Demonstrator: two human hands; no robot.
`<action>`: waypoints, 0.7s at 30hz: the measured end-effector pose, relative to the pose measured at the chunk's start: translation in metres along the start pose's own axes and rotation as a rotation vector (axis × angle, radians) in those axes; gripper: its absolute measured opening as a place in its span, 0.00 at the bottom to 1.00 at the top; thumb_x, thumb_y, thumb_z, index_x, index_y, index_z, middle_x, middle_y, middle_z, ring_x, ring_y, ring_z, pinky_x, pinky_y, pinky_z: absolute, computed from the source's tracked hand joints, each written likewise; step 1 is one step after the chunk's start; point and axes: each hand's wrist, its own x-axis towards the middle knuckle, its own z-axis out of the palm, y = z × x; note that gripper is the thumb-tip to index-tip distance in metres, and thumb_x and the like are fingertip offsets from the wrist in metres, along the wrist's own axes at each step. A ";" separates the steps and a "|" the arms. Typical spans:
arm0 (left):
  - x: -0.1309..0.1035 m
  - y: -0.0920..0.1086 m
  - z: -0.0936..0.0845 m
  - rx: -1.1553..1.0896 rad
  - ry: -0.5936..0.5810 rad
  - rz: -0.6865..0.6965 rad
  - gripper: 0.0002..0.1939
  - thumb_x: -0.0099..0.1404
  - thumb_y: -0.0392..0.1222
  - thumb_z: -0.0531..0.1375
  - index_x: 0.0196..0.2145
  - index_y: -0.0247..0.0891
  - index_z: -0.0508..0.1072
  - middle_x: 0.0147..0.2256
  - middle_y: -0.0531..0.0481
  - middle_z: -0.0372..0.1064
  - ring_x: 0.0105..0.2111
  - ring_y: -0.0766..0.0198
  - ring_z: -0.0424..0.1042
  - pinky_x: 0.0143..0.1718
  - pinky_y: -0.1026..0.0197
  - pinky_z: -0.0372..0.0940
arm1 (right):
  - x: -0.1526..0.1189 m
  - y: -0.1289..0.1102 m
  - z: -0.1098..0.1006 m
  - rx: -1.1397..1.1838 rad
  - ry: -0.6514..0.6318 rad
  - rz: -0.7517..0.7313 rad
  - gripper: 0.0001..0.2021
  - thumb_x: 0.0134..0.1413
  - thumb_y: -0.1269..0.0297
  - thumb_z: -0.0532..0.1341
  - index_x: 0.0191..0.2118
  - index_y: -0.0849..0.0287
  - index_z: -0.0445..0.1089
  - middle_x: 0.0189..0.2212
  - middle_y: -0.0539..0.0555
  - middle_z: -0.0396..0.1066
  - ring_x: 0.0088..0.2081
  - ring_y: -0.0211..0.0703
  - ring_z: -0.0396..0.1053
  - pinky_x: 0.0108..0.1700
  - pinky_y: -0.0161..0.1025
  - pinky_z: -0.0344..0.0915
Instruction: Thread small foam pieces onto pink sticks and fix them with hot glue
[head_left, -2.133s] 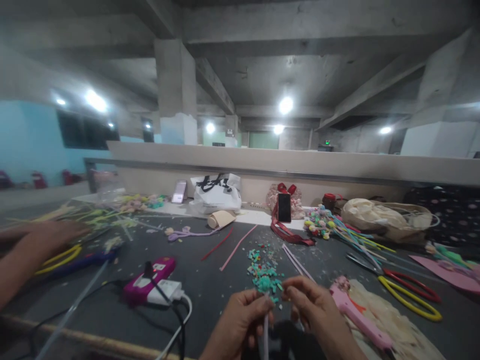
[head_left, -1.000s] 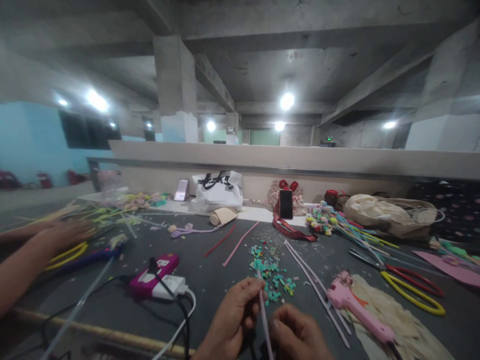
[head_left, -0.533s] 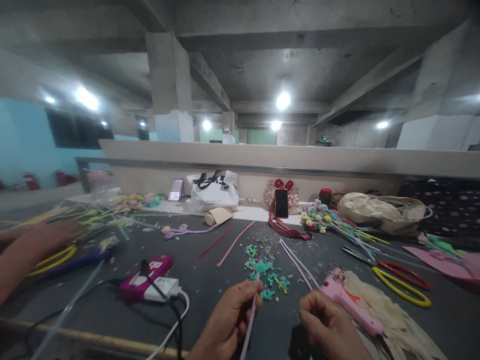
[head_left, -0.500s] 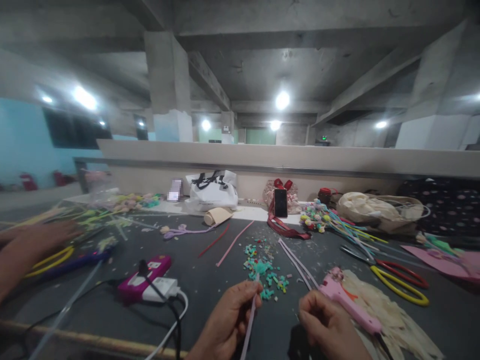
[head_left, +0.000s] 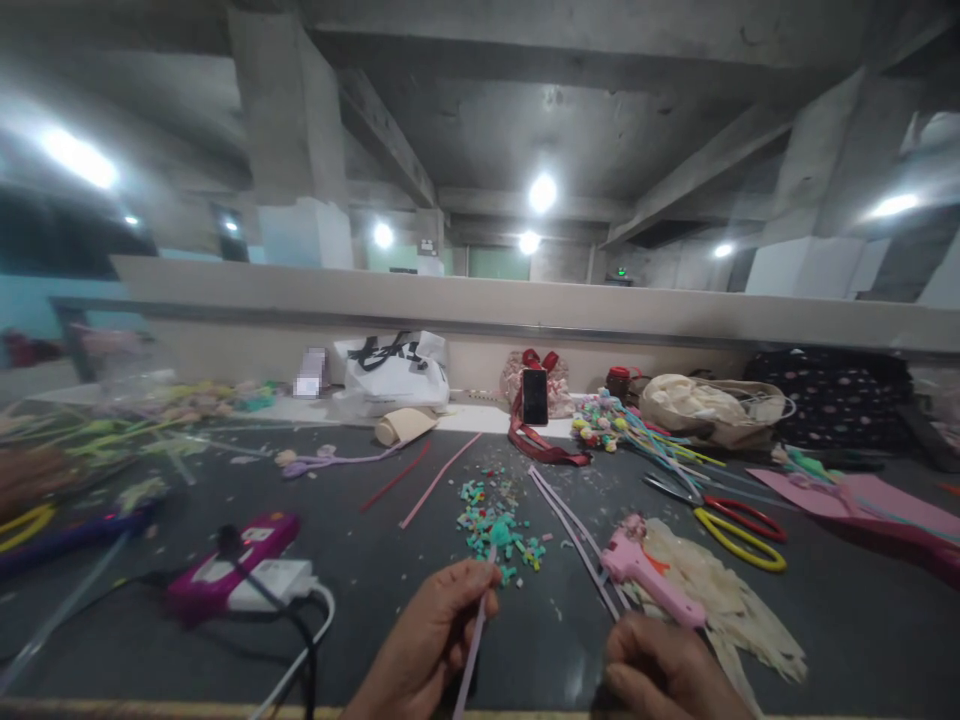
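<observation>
My left hand (head_left: pixel 442 635) pinches a thin lilac strip (head_left: pixel 474 650) near its upper end, whose tip reaches a pile of small teal pieces (head_left: pixel 504 530). To the right, my right hand (head_left: pixel 660 665) is closed, its fingers curled beside the lower ends of two long lilac strips (head_left: pixel 574 535) on the dark table; what it holds, if anything, is hidden. A pink glue gun (head_left: pixel 652 578) lies just above my right hand, on pale cream material (head_left: pixel 724 590).
Scissors with red and yellow handles (head_left: pixel 742 535) lie at the right. A magenta power strip (head_left: pixel 236 565) with cables sits at the left. A phone (head_left: pixel 535 397) stands behind. At the far left edge is another person's blurred hand (head_left: pixel 34 480).
The view has turned right, so the table's things appear further left. My right hand has moved slightly right relative to my left hand, which still pinches the strip.
</observation>
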 end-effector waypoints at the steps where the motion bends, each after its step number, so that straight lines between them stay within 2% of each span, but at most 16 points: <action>1: 0.000 0.000 0.000 0.004 -0.002 0.004 0.09 0.48 0.43 0.59 0.24 0.33 0.68 0.15 0.58 0.60 0.10 0.81 0.52 0.09 0.77 0.42 | -0.001 0.005 -0.008 -0.060 0.040 -0.026 0.06 0.45 0.67 0.51 0.22 0.59 0.61 0.18 0.46 0.60 0.21 0.33 0.58 0.22 0.26 0.54; 4: -0.001 0.000 0.002 0.028 -0.011 0.016 0.09 0.48 0.43 0.59 0.24 0.33 0.67 0.15 0.58 0.60 0.10 0.81 0.51 0.09 0.77 0.42 | 0.001 0.023 -0.031 -0.268 0.217 -0.076 0.09 0.50 0.64 0.48 0.30 0.56 0.63 0.24 0.49 0.65 0.26 0.36 0.63 0.29 0.29 0.59; 7: -0.001 0.000 0.004 0.048 -0.021 0.023 0.09 0.49 0.43 0.59 0.24 0.33 0.67 0.15 0.58 0.59 0.10 0.81 0.50 0.09 0.77 0.42 | 0.009 0.041 -0.044 -0.514 0.317 -0.064 0.09 0.50 0.59 0.50 0.35 0.53 0.63 0.31 0.51 0.67 0.31 0.40 0.65 0.31 0.33 0.60; 13: -0.001 0.000 0.006 0.075 -0.024 0.028 0.10 0.49 0.44 0.58 0.23 0.33 0.66 0.14 0.59 0.58 0.10 0.81 0.49 0.10 0.77 0.41 | 0.022 0.055 -0.041 -0.839 0.332 0.011 0.10 0.48 0.57 0.50 0.31 0.55 0.64 0.29 0.54 0.66 0.30 0.45 0.66 0.28 0.36 0.58; 21: -0.001 -0.001 0.007 0.073 -0.029 0.015 0.10 0.49 0.44 0.58 0.23 0.34 0.66 0.14 0.59 0.57 0.10 0.80 0.49 0.10 0.76 0.40 | 0.023 0.044 -0.043 -0.899 0.329 0.107 0.13 0.48 0.55 0.50 0.25 0.57 0.64 0.24 0.54 0.68 0.24 0.44 0.66 0.22 0.34 0.51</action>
